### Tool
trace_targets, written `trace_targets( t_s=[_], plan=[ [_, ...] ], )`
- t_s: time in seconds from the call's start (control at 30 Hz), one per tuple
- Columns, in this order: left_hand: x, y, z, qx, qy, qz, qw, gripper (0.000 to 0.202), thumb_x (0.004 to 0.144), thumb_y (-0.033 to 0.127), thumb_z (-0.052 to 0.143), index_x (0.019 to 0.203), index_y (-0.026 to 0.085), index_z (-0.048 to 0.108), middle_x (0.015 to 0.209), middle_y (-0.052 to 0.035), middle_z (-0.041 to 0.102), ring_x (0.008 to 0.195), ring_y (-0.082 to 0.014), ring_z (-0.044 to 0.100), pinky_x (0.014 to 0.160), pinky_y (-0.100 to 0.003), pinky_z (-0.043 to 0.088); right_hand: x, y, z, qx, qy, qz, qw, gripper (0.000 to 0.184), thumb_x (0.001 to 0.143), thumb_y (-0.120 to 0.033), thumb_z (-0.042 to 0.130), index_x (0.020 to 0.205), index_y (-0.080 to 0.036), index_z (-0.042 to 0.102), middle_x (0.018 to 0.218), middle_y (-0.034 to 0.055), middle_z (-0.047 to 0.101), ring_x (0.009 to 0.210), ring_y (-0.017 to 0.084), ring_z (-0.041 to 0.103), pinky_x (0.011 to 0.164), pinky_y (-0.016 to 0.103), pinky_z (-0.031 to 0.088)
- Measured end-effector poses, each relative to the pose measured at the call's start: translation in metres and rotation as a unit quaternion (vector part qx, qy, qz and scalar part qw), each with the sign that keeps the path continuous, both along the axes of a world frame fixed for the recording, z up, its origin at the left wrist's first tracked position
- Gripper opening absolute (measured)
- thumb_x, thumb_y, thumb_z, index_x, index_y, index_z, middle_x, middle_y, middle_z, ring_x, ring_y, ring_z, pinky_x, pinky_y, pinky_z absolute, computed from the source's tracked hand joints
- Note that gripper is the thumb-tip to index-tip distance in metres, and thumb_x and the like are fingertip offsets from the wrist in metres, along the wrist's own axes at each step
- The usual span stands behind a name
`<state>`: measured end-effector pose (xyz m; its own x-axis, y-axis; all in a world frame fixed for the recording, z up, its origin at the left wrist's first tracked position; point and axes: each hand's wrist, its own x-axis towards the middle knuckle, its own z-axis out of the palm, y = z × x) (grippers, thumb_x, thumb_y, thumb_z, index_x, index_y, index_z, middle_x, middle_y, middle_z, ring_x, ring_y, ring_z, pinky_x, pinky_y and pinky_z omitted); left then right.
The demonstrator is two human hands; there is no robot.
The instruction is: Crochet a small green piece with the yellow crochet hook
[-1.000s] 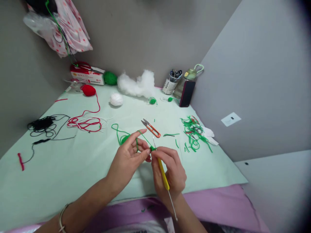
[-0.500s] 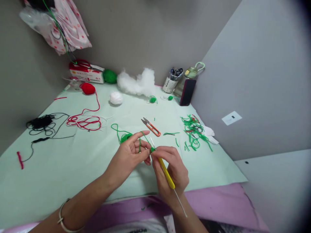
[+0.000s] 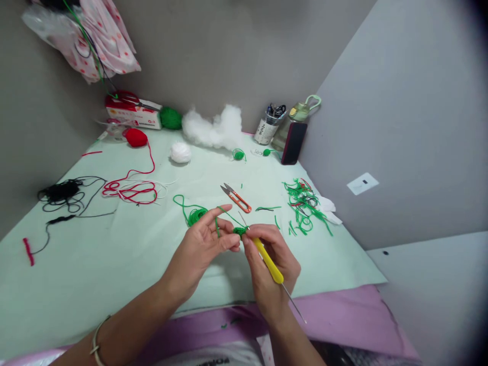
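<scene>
My left hand [image 3: 204,244] pinches a small green crochet piece [image 3: 239,231], with green yarn [image 3: 224,214] running over its raised forefinger to a loose green tangle [image 3: 192,213] on the table. My right hand [image 3: 272,264] grips a yellow-handled crochet hook [image 3: 269,259], whose metal tip is at the green piece. Both hands meet above the pale green table cover [image 3: 114,244], near its front edge.
Orange thread snips [image 3: 237,198] lie just beyond my hands. Green yarn scraps [image 3: 305,206] pile at the right. Red yarn [image 3: 131,190], black yarn [image 3: 63,195], a white ball [image 3: 180,151], stuffing [image 3: 215,127], a pen cup [image 3: 267,127], a bottle and a phone [image 3: 293,142] stand further back.
My right hand has swung the hook's handle outward to the right, so the hook lies flatter. The left hand keeps its pinch on the green piece.
</scene>
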<state>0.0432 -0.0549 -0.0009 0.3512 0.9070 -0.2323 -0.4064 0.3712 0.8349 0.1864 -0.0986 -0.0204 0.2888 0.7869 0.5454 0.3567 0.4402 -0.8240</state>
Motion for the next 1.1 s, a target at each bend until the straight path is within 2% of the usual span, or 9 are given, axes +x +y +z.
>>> trace_targets(
  t_s=[0.2, 0.33, 0.43, 0.53, 0.63, 0.7, 0.77, 0.93, 1.1],
  plan=[
    [0.002, -0.001, 0.001, -0.04, -0.008, 0.006, 0.999, 0.064, 0.072, 0.029, 0.097, 0.13, 0.02, 0.07, 0.085, 0.0033, 0.07, 0.07, -0.0108, 0.066, 0.076, -0.027, 0.053, -0.004, -0.001, -0.003, 0.051, -0.017, -0.001, 0.999, 0.025, 0.094, -0.007, 0.068, 0.103, -0.028, 0.074, 0.091, 0.0021, 0.076, 0.087, 0.018, 0.071, 0.077, 0.033, 0.058],
    [0.002, -0.004, -0.001, -0.053, -0.016, -0.015, 0.998, 0.056, 0.083, 0.03, 0.09, 0.134, 0.02, 0.071, 0.046, 0.0098, 0.053, 0.05, -0.0084, 0.049, 0.058, -0.02, 0.042, -0.005, 0.005, 0.002, -0.058, 0.142, -0.002, 0.988, 0.007, 0.089, -0.018, 0.076, 0.088, -0.024, 0.073, 0.083, 0.0005, 0.073, 0.075, 0.015, 0.068, 0.067, 0.028, 0.056],
    [0.002, -0.005, -0.003, -0.08, -0.059, -0.038, 0.994, 0.054, 0.082, 0.032, 0.09, 0.131, 0.017, 0.072, 0.038, 0.0119, 0.046, 0.041, -0.0059, 0.036, 0.048, -0.018, 0.035, -0.004, 0.012, 0.0, -0.134, 0.281, 0.044, 0.949, 0.017, 0.079, -0.028, 0.086, 0.085, -0.022, 0.071, 0.078, -0.0019, 0.071, 0.066, 0.013, 0.065, 0.065, 0.027, 0.056],
    [0.003, -0.005, -0.004, -0.104, -0.099, -0.03, 0.989, 0.052, 0.079, 0.028, 0.093, 0.125, 0.015, 0.073, 0.046, 0.0093, 0.055, 0.044, -0.0054, 0.046, 0.048, -0.015, 0.04, -0.003, 0.015, -0.003, -0.162, 0.331, 0.072, 0.927, 0.024, 0.075, -0.033, 0.09, 0.085, -0.022, 0.071, 0.078, -0.0029, 0.071, 0.066, 0.012, 0.065, 0.067, 0.027, 0.056],
    [0.006, -0.006, -0.005, -0.096, -0.111, 0.006, 0.989, 0.05, 0.079, 0.02, 0.093, 0.124, 0.015, 0.073, 0.07, 0.0029, 0.072, 0.061, -0.0081, 0.066, 0.062, -0.016, 0.054, -0.003, 0.012, -0.003, -0.165, 0.294, 0.057, 0.94, 0.023, 0.078, -0.034, 0.09, 0.088, -0.023, 0.073, 0.081, -0.0021, 0.072, 0.072, 0.013, 0.067, 0.068, 0.026, 0.055],
    [0.007, -0.006, -0.006, -0.084, -0.112, 0.025, 0.99, 0.046, 0.081, 0.016, 0.09, 0.124, 0.015, 0.073, 0.082, 0.0004, 0.075, 0.071, -0.0093, 0.071, 0.073, -0.018, 0.059, -0.004, 0.008, 0.001, -0.169, 0.262, 0.05, 0.949, 0.022, 0.079, -0.034, 0.09, 0.09, -0.023, 0.074, 0.081, -0.0018, 0.072, 0.073, 0.014, 0.067, 0.067, 0.026, 0.054],
    [0.007, -0.006, -0.006, -0.075, -0.113, 0.033, 0.99, 0.043, 0.082, 0.015, 0.089, 0.122, 0.014, 0.074, 0.085, 0.0004, 0.075, 0.072, -0.0083, 0.069, 0.074, -0.017, 0.059, -0.004, 0.006, 0.004, -0.17, 0.238, 0.046, 0.955, 0.019, 0.081, -0.033, 0.088, 0.09, -0.023, 0.074, 0.079, -0.0017, 0.071, 0.072, 0.014, 0.067, 0.066, 0.026, 0.054],
    [0.004, -0.004, -0.006, -0.072, -0.085, -0.02, 0.994, 0.045, 0.089, 0.024, 0.085, 0.131, 0.014, 0.07, 0.055, 0.0088, 0.056, 0.047, -0.0048, 0.045, 0.047, -0.014, 0.039, -0.004, 0.005, 0.008, -0.142, 0.2, 0.042, 0.969, 0.009, 0.084, -0.024, 0.081, 0.088, -0.024, 0.073, 0.075, -0.0035, 0.068, 0.063, 0.011, 0.058, 0.058, 0.023, 0.048],
    [0.006, -0.004, 0.0, -0.047, -0.057, 0.02, 0.997, 0.046, 0.086, 0.02, 0.085, 0.129, 0.015, 0.069, 0.079, 0.004, 0.066, 0.06, -0.0058, 0.059, 0.058, -0.017, 0.049, -0.006, 0.007, 0.008, -0.101, 0.168, 0.029, 0.98, 0.013, 0.082, -0.012, 0.073, 0.086, -0.024, 0.071, 0.084, -0.002, 0.071, 0.076, 0.013, 0.068, 0.068, 0.024, 0.054]
  ],
)
